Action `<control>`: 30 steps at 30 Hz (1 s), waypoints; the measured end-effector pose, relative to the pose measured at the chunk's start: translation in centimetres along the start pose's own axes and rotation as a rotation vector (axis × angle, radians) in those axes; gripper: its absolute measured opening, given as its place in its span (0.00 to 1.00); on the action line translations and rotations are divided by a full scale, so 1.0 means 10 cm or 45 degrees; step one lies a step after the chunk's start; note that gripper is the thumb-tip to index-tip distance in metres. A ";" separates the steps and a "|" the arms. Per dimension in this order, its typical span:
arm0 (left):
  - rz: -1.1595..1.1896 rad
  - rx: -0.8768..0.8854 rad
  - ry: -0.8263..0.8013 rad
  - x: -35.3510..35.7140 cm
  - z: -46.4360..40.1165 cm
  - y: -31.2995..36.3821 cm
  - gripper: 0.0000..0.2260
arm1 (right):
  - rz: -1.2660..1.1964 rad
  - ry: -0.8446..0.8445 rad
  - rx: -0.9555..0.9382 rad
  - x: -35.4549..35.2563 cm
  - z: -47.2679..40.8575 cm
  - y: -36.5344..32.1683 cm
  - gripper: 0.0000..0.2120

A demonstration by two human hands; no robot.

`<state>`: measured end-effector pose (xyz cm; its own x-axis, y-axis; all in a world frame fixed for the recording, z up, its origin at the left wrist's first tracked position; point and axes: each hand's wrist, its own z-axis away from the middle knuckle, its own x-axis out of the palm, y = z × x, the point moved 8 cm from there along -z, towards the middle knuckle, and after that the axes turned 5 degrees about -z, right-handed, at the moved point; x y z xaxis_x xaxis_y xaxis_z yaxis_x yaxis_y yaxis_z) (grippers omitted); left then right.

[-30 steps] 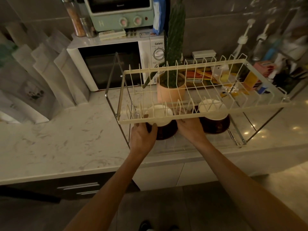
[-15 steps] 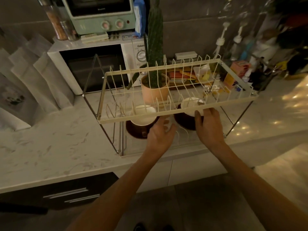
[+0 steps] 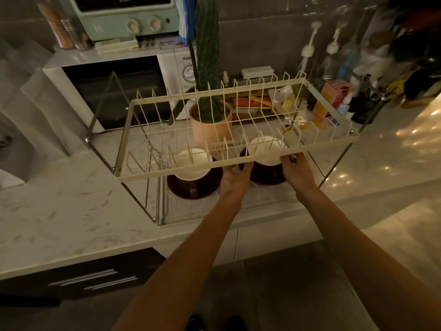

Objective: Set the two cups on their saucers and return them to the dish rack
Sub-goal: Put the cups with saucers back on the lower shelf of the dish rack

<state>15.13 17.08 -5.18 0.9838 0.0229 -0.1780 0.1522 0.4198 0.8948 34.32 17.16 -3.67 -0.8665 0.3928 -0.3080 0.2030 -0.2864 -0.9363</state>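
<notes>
Both hands flank the right-hand set on the lower tier of the two-tier wire dish rack (image 3: 238, 161). The left hand (image 3: 237, 175) sits at the left edge of the dark brown round saucer (image 3: 267, 175), fingers curled around its rim; the right hand (image 3: 294, 168) sits at the right edge, fingers likewise curled. Contact appears to be on the saucer rim at both sides, but the cream front rail of the upper tier hides the fingertips, so a firm grip cannot be confirmed. The white round cup (image 3: 265, 151) stands upright on this saucer, directly ahead of and between the hands, beneath the upper tier.

A second white cup (image 3: 191, 167) stands upright on its own dark brown saucer (image 3: 194, 187) just left of the left hand, untouched. The two saucers lie side by side across the rack, nearly touching.

Judgement: both sets are already inside the rack. The remaining move is a straight withdrawal toward the body, kept low to clear the upper rail. The white marble worktop (image 3: 59, 211) carries the rack.
</notes>
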 end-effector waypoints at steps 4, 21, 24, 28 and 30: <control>0.031 -0.042 -0.021 0.04 -0.08 0.00 0.33 | -0.026 0.019 0.037 0.01 -0.08 0.06 0.23; 0.296 -0.074 -0.158 0.14 -0.03 0.01 0.20 | -0.025 0.006 0.059 0.04 -0.08 0.11 0.18; 0.291 -0.047 -0.148 0.11 0.00 -0.03 0.23 | -0.026 -0.032 0.042 0.07 -0.05 0.11 0.16; 0.287 -0.056 -0.139 0.08 0.01 -0.06 0.26 | 0.006 -0.032 0.018 0.08 -0.03 0.12 0.21; 0.286 -0.065 -0.148 0.09 0.03 -0.06 0.25 | 0.012 -0.036 0.016 0.08 -0.03 0.12 0.21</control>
<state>15.93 16.60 -5.80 0.9971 0.0177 0.0740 -0.0738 0.4612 0.8842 33.96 17.40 -5.06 -0.8771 0.3655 -0.3116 0.2055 -0.3009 -0.9312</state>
